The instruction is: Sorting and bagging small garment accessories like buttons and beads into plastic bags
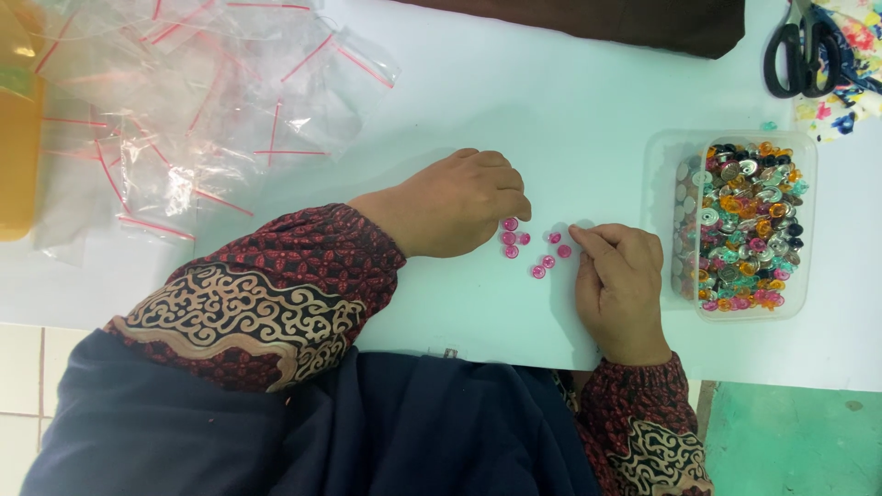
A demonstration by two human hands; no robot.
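Observation:
Several small pink round beads [536,248] lie in a loose cluster on the white table [551,101], between my two hands. My left hand [455,204] rests knuckles up just left of them, its curled fingertips touching the beads nearest it. On the other side, my right hand [620,280] has its fingertips at the bead on the cluster's right edge. Whether either hand pinches a bead is hidden by the fingers. Both wrists wear dark red patterned sleeves.
A clear plastic tub [746,225] full of mixed coloured and silver beads stands just right of my right hand. A heap of small clear zip bags [184,119] with red strips lies at upper left. Black scissors [797,50] sit at the top right, and a yellow container [18,138] at the far left.

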